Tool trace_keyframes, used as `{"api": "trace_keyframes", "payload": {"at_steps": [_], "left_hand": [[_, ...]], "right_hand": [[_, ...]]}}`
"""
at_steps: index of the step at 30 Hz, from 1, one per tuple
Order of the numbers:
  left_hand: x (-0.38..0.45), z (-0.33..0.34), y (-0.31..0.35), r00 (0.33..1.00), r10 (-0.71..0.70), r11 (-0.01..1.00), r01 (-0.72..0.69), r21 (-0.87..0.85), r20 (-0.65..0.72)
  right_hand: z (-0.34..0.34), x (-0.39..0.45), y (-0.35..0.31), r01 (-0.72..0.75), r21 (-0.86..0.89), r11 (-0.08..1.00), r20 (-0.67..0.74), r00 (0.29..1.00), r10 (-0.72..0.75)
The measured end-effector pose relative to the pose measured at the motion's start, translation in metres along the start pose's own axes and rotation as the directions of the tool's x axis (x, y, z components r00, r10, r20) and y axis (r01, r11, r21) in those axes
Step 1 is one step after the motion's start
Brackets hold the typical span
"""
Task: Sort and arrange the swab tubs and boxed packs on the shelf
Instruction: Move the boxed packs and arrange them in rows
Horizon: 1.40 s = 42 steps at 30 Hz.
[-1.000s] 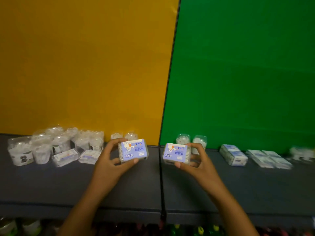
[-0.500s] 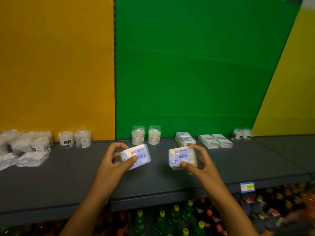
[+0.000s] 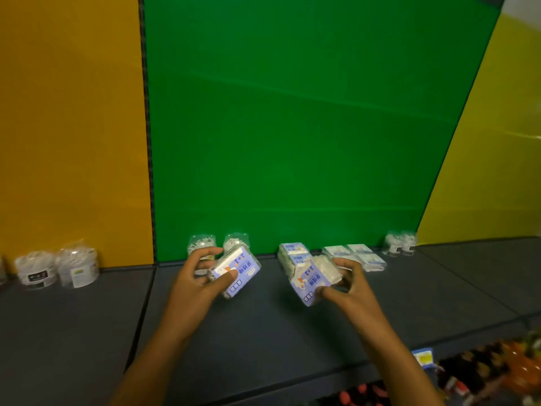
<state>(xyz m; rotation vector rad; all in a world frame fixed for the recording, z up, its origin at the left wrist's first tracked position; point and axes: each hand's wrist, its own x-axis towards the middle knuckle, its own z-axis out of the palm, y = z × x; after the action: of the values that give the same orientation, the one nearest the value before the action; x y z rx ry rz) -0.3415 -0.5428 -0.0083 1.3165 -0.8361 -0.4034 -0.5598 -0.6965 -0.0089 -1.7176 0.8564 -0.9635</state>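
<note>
Here, your left hand (image 3: 195, 280) gripped one purple-labelled boxed pack (image 3: 237, 273), thumb across its face and fingers curled behind, held tilted above the dark shelf (image 3: 87, 323) in front of the green panel (image 3: 292, 127). Your right hand (image 3: 349, 288) clasped a second boxed pack (image 3: 311, 279), also tilted, just in front of the stacked packs (image 3: 294, 254) at that panel's foot. Two swab tubs (image 3: 58, 269) stood left of the panel, under the orange wall.

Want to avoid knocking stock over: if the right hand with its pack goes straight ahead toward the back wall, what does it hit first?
Most likely the stacked packs right behind the pack in the right hand. They overlap in view, so the gap is unclear.
</note>
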Motion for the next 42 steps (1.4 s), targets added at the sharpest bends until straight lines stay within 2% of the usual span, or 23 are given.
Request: {"api": "trace_keyframes", "payload": {"at_steps": [6, 12, 20, 28, 31, 33, 37, 39, 42], "left_hand": [[0.051, 0.024, -0.022, 0.995, -0.073, 0.994, 0.067, 0.081, 0.074], [0.078, 0.049, -0.047, 0.986, -0.118, 0.984, 0.1, 0.144, 0.117], [0.095, 0.082, -0.061, 0.975, -0.145, 0.976, 0.114, 0.186, 0.168], [0.099, 0.12, -0.084, 0.983, -0.18, 0.971, 0.185, 0.153, -0.045], [0.099, 0.136, -0.091, 0.963, -0.2, 0.956, 0.232, 0.178, -0.18], [0.1, 0.146, -0.091, 0.951, -0.18, 0.954, 0.231, 0.189, -0.251], [0.101, 0.16, -0.096, 0.947, -0.11, 0.944, 0.194, 0.267, -0.302], [0.1, 0.163, -0.1, 0.934, -0.099, 0.928, 0.212, 0.308, -0.344], [0.099, 0.168, -0.106, 0.887, -0.127, 0.921, 0.272, 0.28, -0.444]], "right_hand": [[-0.001, 0.048, 0.007, 0.025, -0.012, 1.0, -0.012, 1.0, -0.026], [-0.006, 0.075, 0.023, 0.042, 0.048, 0.998, -0.02, 0.999, -0.041], [-0.023, 0.114, 0.036, 0.037, 0.092, 0.995, 0.088, 0.995, -0.045], [-0.048, 0.162, 0.051, 0.018, 0.152, 0.988, 0.253, 0.966, -0.056], [-0.058, 0.179, 0.056, 0.03, 0.157, 0.987, 0.297, 0.952, -0.076], [-0.061, 0.188, 0.059, 0.025, 0.183, 0.983, 0.327, 0.941, -0.085], [-0.061, 0.2, 0.065, -0.007, 0.265, 0.964, 0.357, 0.93, -0.091], [-0.06, 0.204, 0.068, -0.014, 0.277, 0.961, 0.38, 0.92, -0.096], [-0.062, 0.209, 0.071, -0.023, 0.286, 0.958, 0.418, 0.903, -0.103]]}}
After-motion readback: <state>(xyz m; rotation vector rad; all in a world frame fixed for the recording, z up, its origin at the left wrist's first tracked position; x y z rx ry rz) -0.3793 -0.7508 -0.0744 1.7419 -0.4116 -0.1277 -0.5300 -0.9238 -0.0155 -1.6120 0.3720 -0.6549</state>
